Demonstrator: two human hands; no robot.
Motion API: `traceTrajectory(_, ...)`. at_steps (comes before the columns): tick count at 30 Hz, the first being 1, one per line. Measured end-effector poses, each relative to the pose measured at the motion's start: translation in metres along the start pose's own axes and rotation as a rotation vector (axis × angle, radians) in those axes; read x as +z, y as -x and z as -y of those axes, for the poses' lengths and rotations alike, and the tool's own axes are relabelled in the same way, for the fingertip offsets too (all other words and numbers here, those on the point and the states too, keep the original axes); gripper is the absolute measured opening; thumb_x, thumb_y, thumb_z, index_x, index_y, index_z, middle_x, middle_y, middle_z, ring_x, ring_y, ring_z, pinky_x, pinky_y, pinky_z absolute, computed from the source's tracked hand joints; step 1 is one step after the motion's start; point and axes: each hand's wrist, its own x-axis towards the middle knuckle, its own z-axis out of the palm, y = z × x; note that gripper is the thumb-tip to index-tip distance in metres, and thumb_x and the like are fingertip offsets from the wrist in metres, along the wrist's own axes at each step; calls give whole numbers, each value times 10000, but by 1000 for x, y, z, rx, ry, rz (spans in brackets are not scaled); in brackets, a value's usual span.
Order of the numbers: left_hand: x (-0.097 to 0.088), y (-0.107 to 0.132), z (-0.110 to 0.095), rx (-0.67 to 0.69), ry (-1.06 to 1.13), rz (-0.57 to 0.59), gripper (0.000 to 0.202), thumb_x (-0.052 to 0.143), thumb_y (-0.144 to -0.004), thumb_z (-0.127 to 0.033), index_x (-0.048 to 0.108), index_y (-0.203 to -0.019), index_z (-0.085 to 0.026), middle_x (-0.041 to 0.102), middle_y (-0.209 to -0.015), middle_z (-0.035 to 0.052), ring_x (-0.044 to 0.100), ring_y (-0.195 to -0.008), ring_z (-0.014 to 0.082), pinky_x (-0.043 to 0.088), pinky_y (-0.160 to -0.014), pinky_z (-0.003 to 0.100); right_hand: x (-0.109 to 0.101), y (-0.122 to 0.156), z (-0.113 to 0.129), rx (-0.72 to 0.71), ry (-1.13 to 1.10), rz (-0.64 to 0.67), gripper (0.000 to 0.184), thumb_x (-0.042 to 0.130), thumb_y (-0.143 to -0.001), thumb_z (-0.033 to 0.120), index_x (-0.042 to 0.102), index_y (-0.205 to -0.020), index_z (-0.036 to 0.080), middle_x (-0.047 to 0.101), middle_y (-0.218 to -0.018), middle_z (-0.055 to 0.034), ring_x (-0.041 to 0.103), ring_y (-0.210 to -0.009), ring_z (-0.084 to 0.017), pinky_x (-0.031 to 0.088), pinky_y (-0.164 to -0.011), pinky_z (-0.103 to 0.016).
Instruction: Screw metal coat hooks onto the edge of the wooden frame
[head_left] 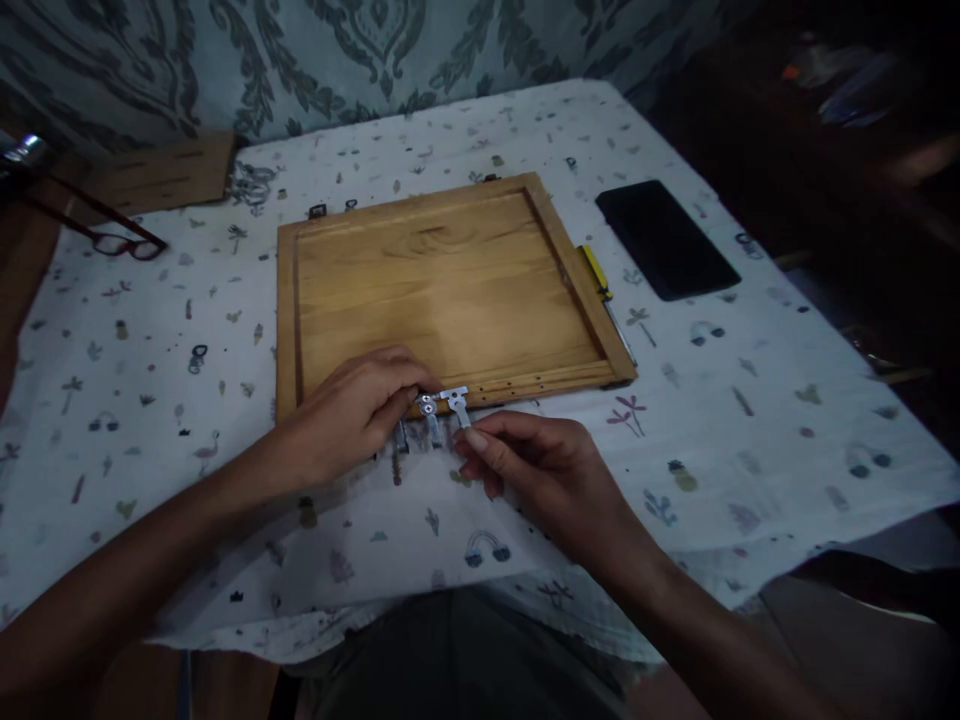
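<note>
A framed wooden panel lies flat on the cloth-covered table, with several small dark holes along its near rail. At that near edge, a silvery metal fitting with two screw heads sits in front of the wood. My left hand rests over the near left part of the panel. Its thumb and forefinger are closed just left of the fitting, and what lies between them is hidden. My right hand pinches a small T-shaped metal bracket by its lower end, beside the fitting and against the panel's edge.
A black phone-like slab lies right of the panel. A yellow-handled tool with a thin metal shaft lies along the panel's right side. Red-framed glasses and a piece of cardboard are at the far left. Patterned cloth covers the table.
</note>
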Motion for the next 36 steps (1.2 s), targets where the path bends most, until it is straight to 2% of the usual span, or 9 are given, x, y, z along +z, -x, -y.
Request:
traceTrajectory(8, -2, -1, 1, 11, -21, 43, 281, 414, -925, -112, 672, -1035, -140, 688, -980, 63, 640, -903, 141, 504, -809, 280, 1, -2, -2, 3, 15, 15, 246, 680, -858, 403, 714, -820, 162, 673, -630, -21, 596, -546, -91, 489, -478, -189)
traceTrajectory(16, 0, 2, -2, 47, -44, 20, 350, 396, -920, -91, 671, -1123, -169, 687, -997, 54, 641, -929, 143, 514, -798, 271, 0, -3, -1, 14, 36, 39, 304, 675, -850, 466, 710, -803, 167, 667, -625, -25, 578, -533, -92, 478, -459, -197)
traceTrajectory(24, -5, 0, -16, 20, -352, 160, 396, 367, -883, -52, 700, -1051, -186, 666, -986, 73, 632, -924, 210, 517, -799, 350, 0, -2, 1, 22, 35, 49, 292, 670, -852, 447, 689, -782, 164, 661, -630, -24, 578, -535, -88, 469, -460, -182)
traceTrajectory(28, -7, 0, -22, 40, -475, 209, 374, 415, -872, -59, 680, -1098, -196, 652, -973, 66, 620, -876, 206, 496, -751, 328, 0, 1, 3, 46, 92, 54, 316, 638, -873, 465, 681, -793, 162, 647, -622, -20, 574, -535, -96, 460, -459, -193)
traceTrajectory(32, -9, 3, -25, 66, -496, 221, 339, 445, -896, -111, 657, -1150, -187, 650, -1020, 81, 622, -892, 226, 510, -756, 361, 2, 4, -1, 55, 140, 33, 305, 588, -903, 445, 666, -804, 168, 623, -598, -5, 538, -493, -89, 452, -449, -203)
traceTrajectory(36, -10, 5, -25, 134, -506, 179, 346, 419, -896, -119, 657, -1144, -160, 663, -1042, 111, 641, -883, 259, 527, -719, 393, 6, 7, -6, -12, 205, -12, 198, 557, -918, 339, 660, -849, 184, 626, -609, 5, 565, -522, -99, 452, -472, -210)
